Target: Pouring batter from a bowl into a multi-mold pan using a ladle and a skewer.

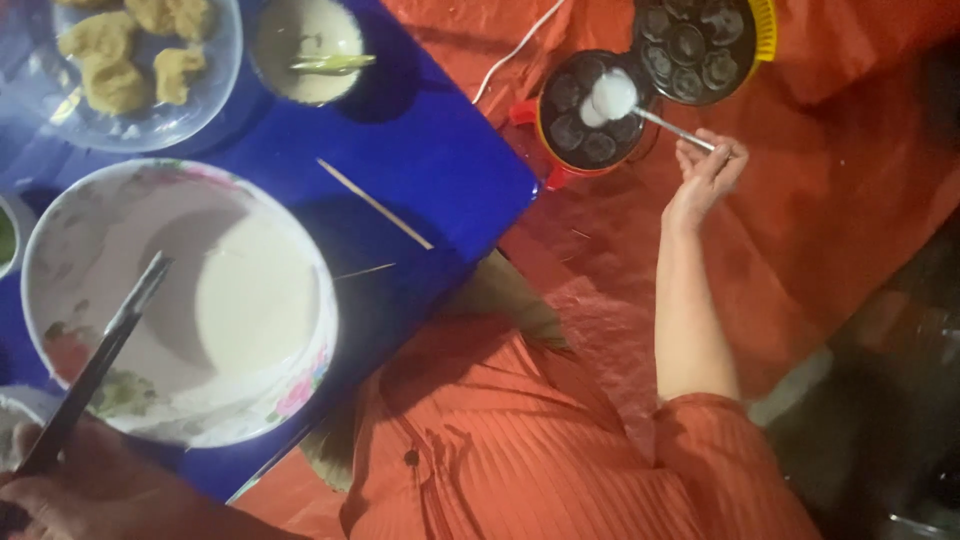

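While the right hand [708, 168] grips it, the ladle [640, 108] hangs over the mould pan [590, 115].

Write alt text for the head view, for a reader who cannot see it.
The person's right hand holds a ladle of white batter over a round red mould pan with its lid open. The left hand grips a dark utensil resting in a large floral bowl of batter on a blue table.
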